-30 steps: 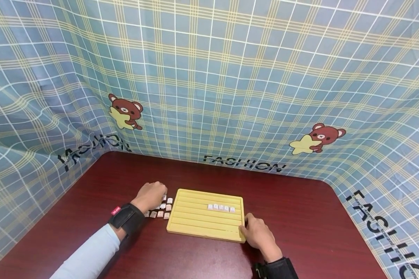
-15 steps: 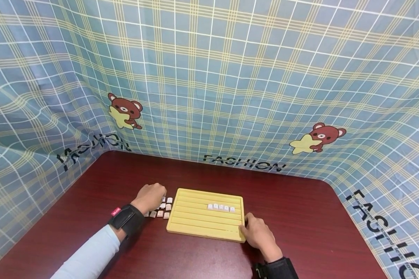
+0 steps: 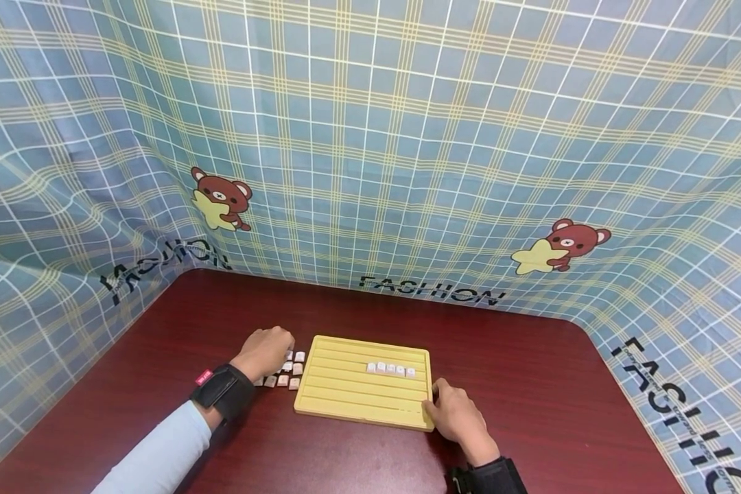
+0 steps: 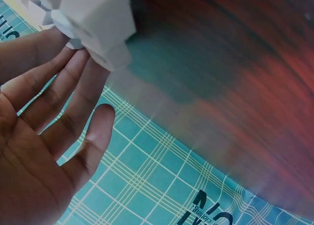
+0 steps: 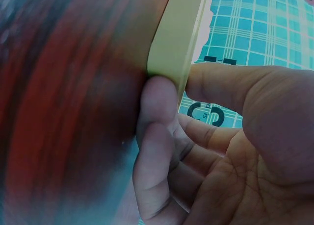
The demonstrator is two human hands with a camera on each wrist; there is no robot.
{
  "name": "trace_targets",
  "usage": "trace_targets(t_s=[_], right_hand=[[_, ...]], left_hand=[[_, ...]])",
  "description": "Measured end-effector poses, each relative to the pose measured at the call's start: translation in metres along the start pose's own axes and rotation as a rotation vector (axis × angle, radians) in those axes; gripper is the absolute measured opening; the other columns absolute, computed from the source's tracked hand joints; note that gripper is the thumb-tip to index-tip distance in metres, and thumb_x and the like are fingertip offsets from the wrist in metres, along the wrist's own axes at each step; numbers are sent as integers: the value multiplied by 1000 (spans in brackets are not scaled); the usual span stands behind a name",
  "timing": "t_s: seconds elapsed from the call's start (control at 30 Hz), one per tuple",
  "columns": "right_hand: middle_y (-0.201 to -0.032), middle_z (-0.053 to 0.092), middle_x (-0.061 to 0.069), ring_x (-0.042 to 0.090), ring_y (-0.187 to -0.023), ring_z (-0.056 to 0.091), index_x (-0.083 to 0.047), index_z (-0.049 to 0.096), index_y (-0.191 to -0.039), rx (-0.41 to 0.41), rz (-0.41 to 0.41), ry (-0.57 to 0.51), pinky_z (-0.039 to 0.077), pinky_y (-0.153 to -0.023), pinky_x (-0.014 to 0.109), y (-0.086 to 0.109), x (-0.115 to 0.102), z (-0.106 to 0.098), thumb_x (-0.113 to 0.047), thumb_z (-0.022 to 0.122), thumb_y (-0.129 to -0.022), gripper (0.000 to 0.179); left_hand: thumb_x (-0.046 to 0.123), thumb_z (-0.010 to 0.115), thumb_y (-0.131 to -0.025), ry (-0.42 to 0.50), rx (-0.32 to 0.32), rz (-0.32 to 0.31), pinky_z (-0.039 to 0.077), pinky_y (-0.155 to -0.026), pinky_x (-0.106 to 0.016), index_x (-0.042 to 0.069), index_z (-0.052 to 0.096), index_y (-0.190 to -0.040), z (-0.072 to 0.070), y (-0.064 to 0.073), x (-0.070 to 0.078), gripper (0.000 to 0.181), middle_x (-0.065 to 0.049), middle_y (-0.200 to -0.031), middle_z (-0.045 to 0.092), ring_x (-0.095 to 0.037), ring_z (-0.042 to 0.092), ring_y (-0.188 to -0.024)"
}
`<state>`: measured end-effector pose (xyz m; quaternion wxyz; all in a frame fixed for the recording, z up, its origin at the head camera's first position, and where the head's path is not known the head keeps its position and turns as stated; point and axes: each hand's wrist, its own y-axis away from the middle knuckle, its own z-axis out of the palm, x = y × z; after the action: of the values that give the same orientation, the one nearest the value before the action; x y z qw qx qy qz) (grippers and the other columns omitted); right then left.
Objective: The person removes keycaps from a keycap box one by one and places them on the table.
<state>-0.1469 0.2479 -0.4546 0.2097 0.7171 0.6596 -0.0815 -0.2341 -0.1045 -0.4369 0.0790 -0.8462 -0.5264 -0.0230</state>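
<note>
You are working at a dark red table (image 3: 519,384), plaid bear-print cloth (image 3: 407,137) hanging behind, your left hand (image 3: 265,348) pinching loose white tiles (image 3: 287,374), right hand (image 3: 457,415) gripping the yellow board (image 3: 346,391) corner.

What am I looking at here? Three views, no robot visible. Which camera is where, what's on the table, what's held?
There is no machine: a person works with two bare hands and wears three cameras. The wide picture comes from the head and looks down at a dark red table with checked cloth hung behind it. The other two come from the wrists, so each shows its own palm from very close.

On the table lies a yellow grooved board with a short row of white tiles set in one groove. More loose tiles lie just left of the board.

The left hand rests over the loose tiles; in its wrist view the fingertips touch white tiles, but whether one is pinched is unclear. The right hand has its grip on the board's near right corner, thumb and a finger pinching the edge.
</note>
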Motion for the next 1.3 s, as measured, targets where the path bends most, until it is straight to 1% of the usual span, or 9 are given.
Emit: trace_targets(t_s=[0.3, 0.53, 0.6, 0.73, 0.83, 0.97, 1.0, 1.17, 1.3], right_hand=[[-76, 55, 0, 15, -63, 52, -9, 57, -109, 8, -4, 2, 39, -54, 32, 0, 0, -1, -27, 65, -92, 25], [-75, 54, 1, 16, -62, 52, -9, 56, -106, 7, -14, -3, 38, -54, 32, 1, 1, -3, -25, 64, -93, 22], [-75, 54, 1, 16, -62, 51, -9, 56, -106, 10, -21, -7, 38, -54, 32, 1, 1, -4, -25, 64, -93, 22], [-75, 54, 1, 16, -62, 51, -9, 56, -107, 10, -22, -7, 38, -54, 33, 1, 2, -5, -25, 64, -93, 22], [-76, 54, 2, 16, -63, 52, -9, 56, -108, -4, -12, -8, 38, -55, 33, 1, 1, -5, -25, 64, -93, 24], [-76, 54, 2, 16, -63, 52, -8, 56, -108, -7, -4, -10, 38, -55, 33, 2, 1, -4, -25, 64, -93, 24], [-76, 54, 2, 16, -63, 52, -9, 57, -108, -4, -5, -8, 38, -56, 33, 2, 1, -4, -25, 64, -93, 23], [-75, 54, 1, 15, -64, 52, -9, 56, -104, 16, -30, -5, 39, -56, 33, 2, 0, -1, -24, 65, -92, 21], [-74, 54, 1, 16, -65, 53, -10, 57, -101, 45, -38, 3, 40, -56, 34, 2, 0, 0, -23, 66, -91, 19]], left_hand=[[-5, 63, -80, -9, -6, 2, 43, -55, -36, 13, 63, -62, -3, -1, 2, 26, 3, -62, 58, -11, 48, -56], [-7, 64, -81, -24, 5, 20, 33, -54, -30, 12, 63, -65, -9, -3, 9, 24, 2, -62, 56, -10, 39, -57], [-7, 63, -82, -13, 6, 29, 30, -54, -30, 11, 62, -65, -11, -5, 14, 25, 2, -62, 54, -11, 36, -56], [-5, 64, -84, 15, 12, 47, 31, -55, -31, 10, 65, -69, -10, -8, 26, 21, 0, -63, 56, -11, 37, -56], [0, 67, -85, 24, 44, 71, 31, -54, -29, 12, 64, -67, -7, -10, 36, 22, 2, -62, 55, -9, 36, -55], [5, 71, -85, 28, 58, 105, 30, -55, -28, 15, 58, -61, -5, -16, 51, 29, 4, -59, 50, -8, 35, -54], [6, 72, -85, 34, 46, 109, 30, -56, -29, 15, 58, -62, -5, -17, 55, 28, 3, -60, 51, -9, 36, -55], [10, 74, -83, -10, 50, 138, 38, -57, -31, 17, 52, -59, 0, -25, 70, 33, 6, -61, 52, -8, 44, -58], [16, 75, -83, -13, 58, 181, 46, -58, -33, 18, 59, -64, 0, -30, 82, 25, 6, -68, 62, -11, 58, -64]])
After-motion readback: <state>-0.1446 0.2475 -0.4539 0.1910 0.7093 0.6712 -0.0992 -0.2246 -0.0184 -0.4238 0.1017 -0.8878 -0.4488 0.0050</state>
